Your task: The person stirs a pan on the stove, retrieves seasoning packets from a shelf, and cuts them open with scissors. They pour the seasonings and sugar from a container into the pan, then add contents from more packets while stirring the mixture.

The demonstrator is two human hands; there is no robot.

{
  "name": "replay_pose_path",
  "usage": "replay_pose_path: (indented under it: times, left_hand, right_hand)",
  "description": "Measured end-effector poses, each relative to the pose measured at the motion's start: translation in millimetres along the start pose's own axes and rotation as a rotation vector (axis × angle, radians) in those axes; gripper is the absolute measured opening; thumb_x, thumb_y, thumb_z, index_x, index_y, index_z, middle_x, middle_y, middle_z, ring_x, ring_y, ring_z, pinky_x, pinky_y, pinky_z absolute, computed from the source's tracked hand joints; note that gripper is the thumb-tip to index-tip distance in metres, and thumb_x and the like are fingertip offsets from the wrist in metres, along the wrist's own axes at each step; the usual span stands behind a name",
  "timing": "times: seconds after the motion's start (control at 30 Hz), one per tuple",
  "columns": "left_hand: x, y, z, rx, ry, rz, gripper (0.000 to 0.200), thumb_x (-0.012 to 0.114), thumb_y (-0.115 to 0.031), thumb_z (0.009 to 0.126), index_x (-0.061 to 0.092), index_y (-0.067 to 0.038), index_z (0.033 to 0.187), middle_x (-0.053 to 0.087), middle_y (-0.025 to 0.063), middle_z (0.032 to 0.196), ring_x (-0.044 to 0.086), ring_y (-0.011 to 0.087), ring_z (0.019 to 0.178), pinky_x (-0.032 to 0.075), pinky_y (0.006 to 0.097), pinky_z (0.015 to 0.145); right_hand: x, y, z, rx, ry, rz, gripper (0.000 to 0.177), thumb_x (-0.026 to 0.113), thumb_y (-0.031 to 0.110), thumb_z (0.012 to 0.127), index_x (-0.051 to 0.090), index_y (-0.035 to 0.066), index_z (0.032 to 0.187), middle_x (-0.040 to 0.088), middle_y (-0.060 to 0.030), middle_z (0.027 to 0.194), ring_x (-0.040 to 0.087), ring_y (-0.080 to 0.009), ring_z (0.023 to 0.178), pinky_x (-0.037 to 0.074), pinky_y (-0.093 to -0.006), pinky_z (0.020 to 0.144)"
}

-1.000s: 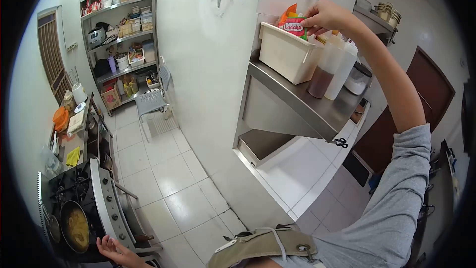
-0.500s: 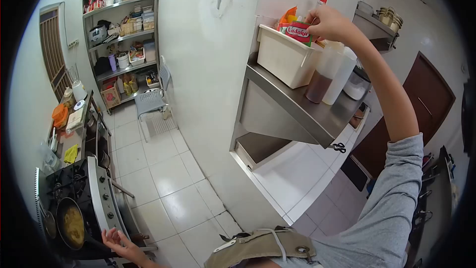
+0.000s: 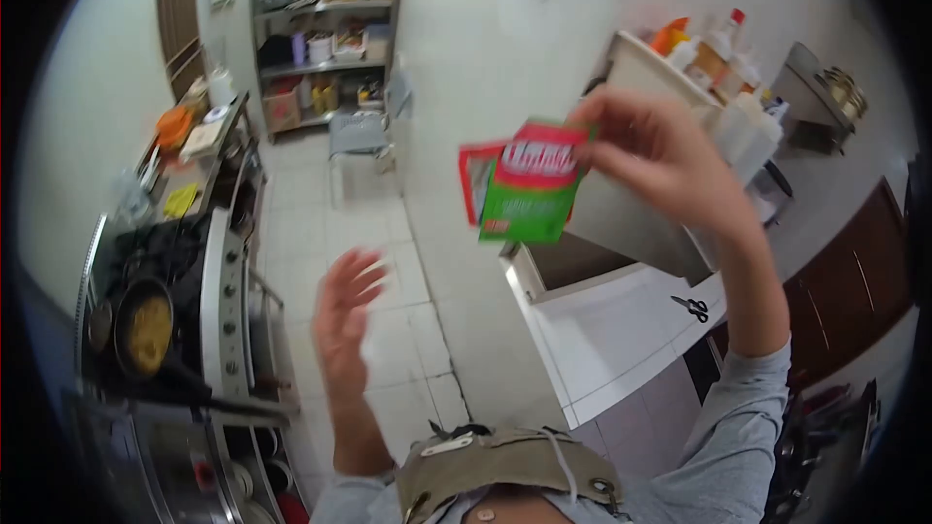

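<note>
My right hand (image 3: 660, 150) pinches a seasoning packet (image 3: 532, 184) by its upper right corner and holds it in the air. The packet is green below with a pink label, partly blurred, and a second red-edged piece shows behind its left side. My left hand (image 3: 348, 315) is raised with its fingers apart and nothing in it, over the floor to the left of the packet. Behind my right hand stands the white bin (image 3: 670, 66) of bottles and packages on the steel shelf. Its lower part is hidden by the hand.
On the left, a frying pan (image 3: 146, 327) with yellow food sits on the stove (image 3: 216, 301). Black scissors (image 3: 691, 308) lie on the white tiled counter (image 3: 602, 354). A grey chair (image 3: 357, 136) and a storage rack (image 3: 325, 66) stand at the back.
My right hand has brought the packet out of the bin, left and down toward me. My left hand has risen from beside the stove toward the middle. The view has turned left and down.
</note>
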State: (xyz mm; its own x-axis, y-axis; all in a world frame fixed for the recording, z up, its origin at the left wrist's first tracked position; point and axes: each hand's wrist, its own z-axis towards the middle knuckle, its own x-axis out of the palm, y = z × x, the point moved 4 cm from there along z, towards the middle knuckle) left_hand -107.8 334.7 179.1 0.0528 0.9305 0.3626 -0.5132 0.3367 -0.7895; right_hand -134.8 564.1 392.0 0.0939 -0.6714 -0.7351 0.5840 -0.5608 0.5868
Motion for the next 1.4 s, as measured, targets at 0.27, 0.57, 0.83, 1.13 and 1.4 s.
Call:
replay_pose_path:
  times: [0.27,0.57,0.83,1.13,1.4]
  left_hand:
    - [26.4,16.9,-2.9,-0.252,0.068,-0.171,0.023,0.057,-0.011,0.090,0.061,0.004,0.106,0.065,0.0047,0.088,0.058,0.0075,0.078,0.047,0.0221,0.071]
    - [-84.1,4.4,-6.3,-0.176,-0.378,-0.125,0.018,0.062,-0.003,0.083,0.061,0.001,0.100,0.065,0.0036,0.089,0.058,0.0078,0.076,0.048,0.0233,0.071]
    - [-260.2,-18.0,-3.0,-0.202,-0.733,0.085,0.021,0.065,-0.003,0.079,0.058,-0.005,0.099,0.061,-0.0014,0.084,0.056,0.0056,0.072,0.048,0.0218,0.063]
    - [-452.3,-77.7,22.4,0.104,-0.915,0.347,0.016,0.065,-0.003,0.078,0.059,-0.001,0.093,0.064,0.0040,0.085,0.060,0.0085,0.074,0.046,0.0227,0.067]
    - [-576.3,-86.0,27.9,-0.219,-0.896,1.035,0.027,0.072,-0.008,0.071,0.065,0.001,0.096,0.069,0.0084,0.079,0.064,0.0103,0.068,0.048,0.0255,0.060]
  right_hand:
    - [103.0,-35.6,-12.3,0.072,0.037,0.188,0.011,0.057,0.002,0.084,0.058,-0.004,0.093,0.062,-0.0043,0.070,0.060,-0.0075,0.070,0.049,-0.0243,0.069]
    - [192.3,-66.1,25.9,0.276,0.030,0.853,0.012,0.044,0.005,0.088,0.049,0.006,0.099,0.051,-0.0002,0.084,0.054,-0.0076,0.077,0.045,-0.0239,0.070]
    - [443.3,-22.6,104.7,0.721,0.888,1.936,0.021,0.042,0.023,0.092,0.050,0.004,0.093,0.041,0.0003,0.064,0.036,-0.0093,0.051,0.032,-0.0233,0.050]
    - [627.5,81.4,250.8,0.352,0.902,1.334,0.009,0.053,0.019,0.090,0.052,0.010,0.089,0.046,0.0026,0.061,0.042,-0.0062,0.050,0.036,-0.0223,0.047]
    - [747.9,110.5,365.3,-0.126,0.870,1.008,0.011,0.061,0.012,0.086,0.062,0.002,0.091,0.062,-0.0010,0.073,0.056,-0.0052,0.062,0.044,-0.0204,0.056]
